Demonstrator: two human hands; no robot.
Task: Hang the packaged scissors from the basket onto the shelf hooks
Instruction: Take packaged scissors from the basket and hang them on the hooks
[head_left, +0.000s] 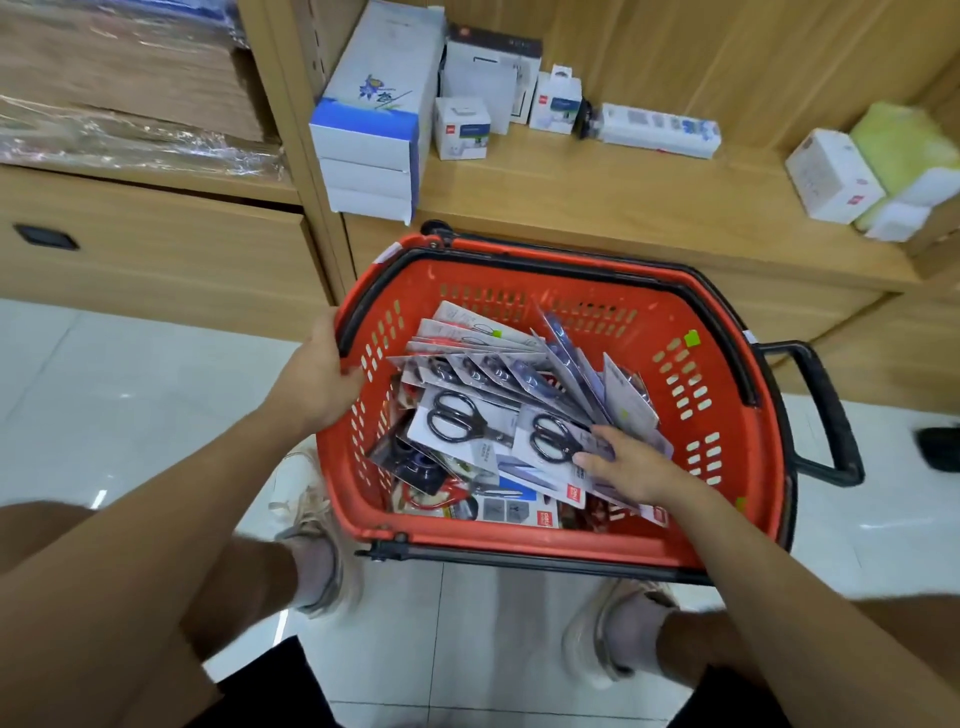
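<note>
This is a shop, most likely one selling stationery and office goods. A red plastic shopping basket (519, 283) with black carry handles and a black pull handle (826, 410) stands on a pale tiled floor (130, 374). It is filled with packaged scissors (457, 421) on printed retail cards. Behind it runs light wooden shelving (597, 192) stocked with boxed goods: a stack of paper reams (371, 135), small white boxes (462, 127) with red brand marks, and what looks like a packaged power strip (660, 130), too blurred to be sure. Plastic-wrapped cardboard (130, 135) lies on the neighbouring shelf above a drawer front (156, 260).
</note>
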